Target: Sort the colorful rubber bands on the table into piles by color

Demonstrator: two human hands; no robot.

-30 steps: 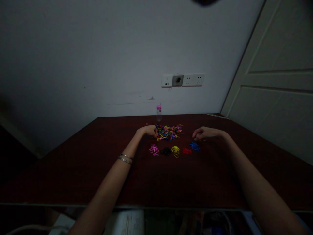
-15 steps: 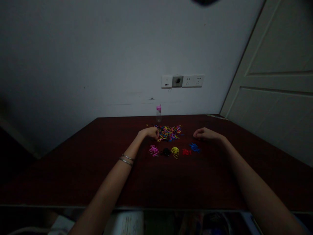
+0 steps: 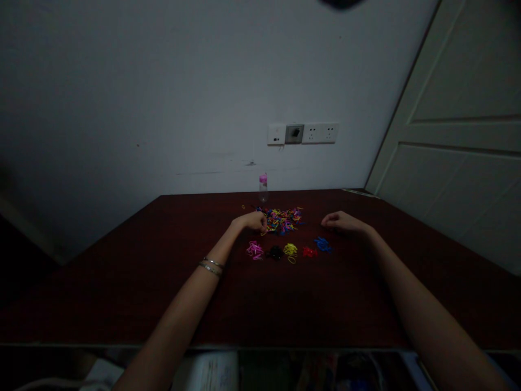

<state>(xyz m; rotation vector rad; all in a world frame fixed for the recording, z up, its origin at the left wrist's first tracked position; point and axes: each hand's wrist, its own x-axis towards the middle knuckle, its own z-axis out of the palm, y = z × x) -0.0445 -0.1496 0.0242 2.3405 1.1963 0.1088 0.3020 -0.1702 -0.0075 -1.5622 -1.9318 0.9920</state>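
Observation:
A heap of mixed-colour rubber bands [image 3: 283, 220] lies toward the back of the dark red table. My left hand [image 3: 255, 221] is at the heap's left edge, fingers curled down and closed at the bands; its fingertips are too dim and small to show what they hold. To the right of the heap, my right hand [image 3: 341, 221] rests on the table with fingers bent together, anything in them hidden. Nearer me stand small sorted piles in a row: pink bands [image 3: 254, 250], black bands [image 3: 275, 252], yellow bands [image 3: 290, 251], red bands [image 3: 310, 252] and blue bands [image 3: 323, 244].
Behind the heap a clear bottle with a pink top [image 3: 263, 189] stands upright near the wall. One loose yellow band [image 3: 243, 207] lies left of it. Wall sockets [image 3: 303, 133] are above the table [image 3: 285, 309]. A pale door [image 3: 456, 136] stands at the right.
My left hand has shifted slightly to the right at the heap's edge. My right hand stays where it was, and the piles look unchanged. The view has tilted very slightly.

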